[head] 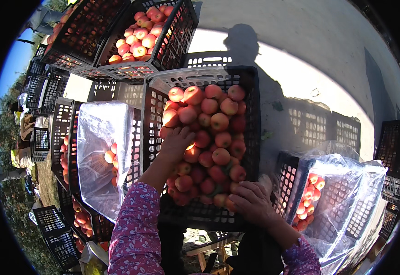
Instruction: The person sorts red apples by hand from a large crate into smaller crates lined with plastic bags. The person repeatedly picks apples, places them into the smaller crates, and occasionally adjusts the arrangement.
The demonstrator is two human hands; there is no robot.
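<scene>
A black plastic crate holding many red-yellow apples stands in front of me. My left hand lies on the apples at the crate's left side, fingers bent over them; whether it grips one is hidden. At the near right corner my right hand touches an apple with its fingertips; its palm side is hidden, so a grip cannot be made out. A few green leaves show among the fruit.
On the left is a crate lined with clear plastic film, with apples inside. Another film-lined crate stands at the right. Large apple crates are at the upper left. Black crates stand farther left. Pale concrete ground lies beyond.
</scene>
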